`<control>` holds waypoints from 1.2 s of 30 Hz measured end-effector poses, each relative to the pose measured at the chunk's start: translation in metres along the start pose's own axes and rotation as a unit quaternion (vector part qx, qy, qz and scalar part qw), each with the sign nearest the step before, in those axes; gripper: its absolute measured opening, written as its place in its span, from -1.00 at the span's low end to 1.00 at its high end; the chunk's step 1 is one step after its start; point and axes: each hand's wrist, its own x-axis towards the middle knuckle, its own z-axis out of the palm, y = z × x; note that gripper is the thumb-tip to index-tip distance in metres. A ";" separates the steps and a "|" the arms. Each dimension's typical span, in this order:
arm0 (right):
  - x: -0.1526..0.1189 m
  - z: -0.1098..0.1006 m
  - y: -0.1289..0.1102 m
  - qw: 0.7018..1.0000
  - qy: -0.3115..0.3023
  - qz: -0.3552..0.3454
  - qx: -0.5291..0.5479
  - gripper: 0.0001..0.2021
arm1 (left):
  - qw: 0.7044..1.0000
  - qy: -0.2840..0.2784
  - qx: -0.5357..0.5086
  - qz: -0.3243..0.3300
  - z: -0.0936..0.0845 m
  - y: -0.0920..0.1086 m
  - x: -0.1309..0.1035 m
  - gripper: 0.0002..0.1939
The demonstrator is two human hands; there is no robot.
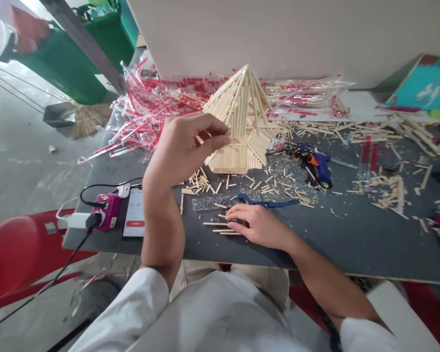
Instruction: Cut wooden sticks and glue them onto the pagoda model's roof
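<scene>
The grey desk (337, 252) is spread with stick scraps, so a clear strip is best swept along its near edge for sorting. The peaked-roof stick model (238, 117) is stood towards the back of the desk, its flared base partly hidden by the left hand (188, 146); any sleeve or forearm contact with the roof should be avoided. The left grip is raised in front of the model, thumb and forefinger tips brought nearly together; whether anything thin is pinched there cannot be made out. The right hand (258, 226) is lowered to the desk, fingertips placed at the ends of a few slim wooden sticks (215, 224); whether one is grasped cannot be told. The blue glue gun (321, 171) is best kept to the right, its nozzle turned away from the fingers. The blue-handled tool (275, 203), lying just beyond the right hand, should be left within reach, and the clear ruler (205, 203) can be used to compare lengths. Straight, evenly cut sticks are best chosen singly, and the short offcuts (200, 183) kept apart from them.
</scene>
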 end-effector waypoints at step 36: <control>0.048 -0.092 -0.056 0.936 0.285 0.011 0.205 -0.59 | 0.957 -0.025 -0.289 -0.033 0.036 0.003 0.008 -0.86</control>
